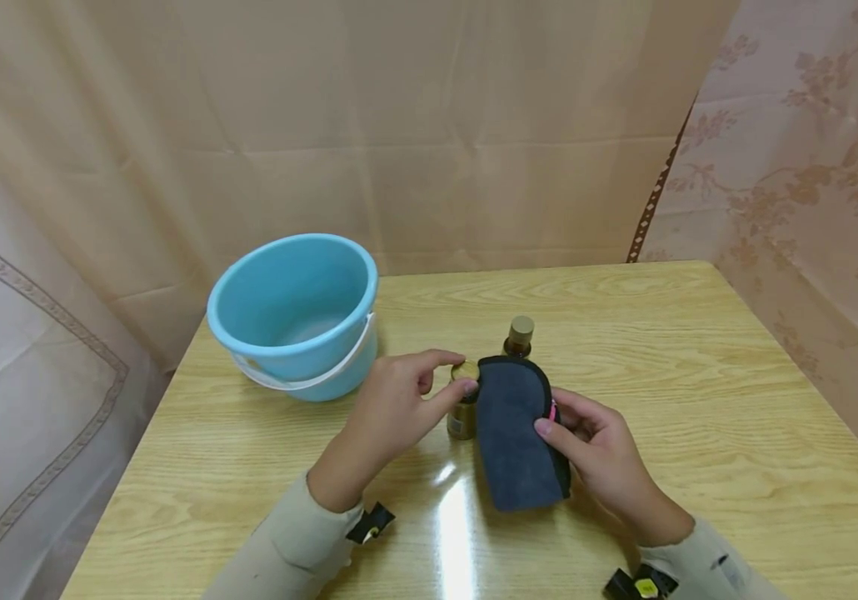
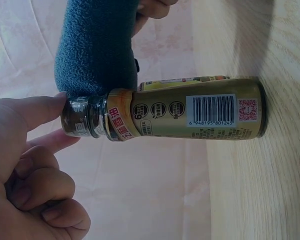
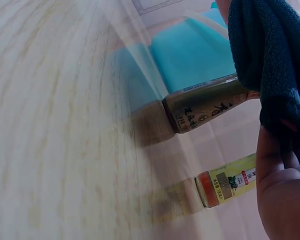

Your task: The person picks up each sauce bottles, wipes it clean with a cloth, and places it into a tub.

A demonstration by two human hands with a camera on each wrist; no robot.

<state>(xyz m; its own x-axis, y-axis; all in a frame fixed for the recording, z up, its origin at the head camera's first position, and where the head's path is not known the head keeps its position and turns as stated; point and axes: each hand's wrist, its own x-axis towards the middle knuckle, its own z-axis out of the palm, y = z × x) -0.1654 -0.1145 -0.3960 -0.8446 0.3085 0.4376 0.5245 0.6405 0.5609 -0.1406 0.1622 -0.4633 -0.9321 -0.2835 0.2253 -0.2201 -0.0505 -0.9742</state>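
My left hand [image 1: 391,400] pinches the cap of a gold-brown glass bottle [image 2: 190,115] between thumb and forefinger, its other fingers curled in. The bottle stands upright on the table, its barcode facing the left wrist camera. In my right hand [image 1: 609,450] is a dark blue, fuzzy cloth [image 1: 515,437] with black edging and a bit of pink at the side, held between thumb and fingers. The cloth hangs close beside the bottle's neck. Behind it in the head view stands a second bottle [image 1: 521,332] with a brown cap; its yellow label [image 3: 235,177] shows in the right wrist view.
A light blue bucket [image 1: 290,371] with a white handle stands at the table's back left. The wood-grain table [image 1: 699,375] has a beige curtain [image 1: 429,142] behind it and patterned cloth [image 1: 819,192] hanging at the right.
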